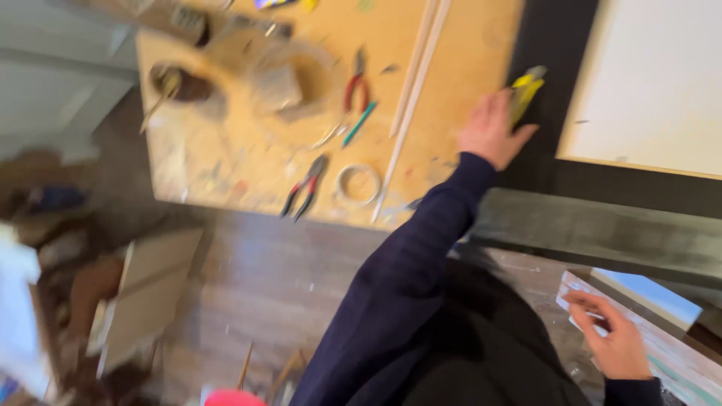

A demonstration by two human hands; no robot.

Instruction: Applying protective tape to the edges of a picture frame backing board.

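Observation:
My left hand [492, 134] reaches out in a navy sleeve to the right edge of a wooden worktable [226, 165]. It is closed around a yellow utility knife [526, 90], right beside a black frame [549, 113] that holds a white panel [654, 83]. My right hand [618, 340] is low at the right, fingers spread and resting on the edge of a pale painted board [677, 361]. The picture is blurred by motion.
The worktable carries red-handled pliers [357, 86], a teal pen [359, 124], dark pliers [304, 188], a tape roll [357, 184], long wooden strips [414, 90] and a brown jar [180, 83]. Cardboard pieces [143, 301] lie on the dark wood floor at the left.

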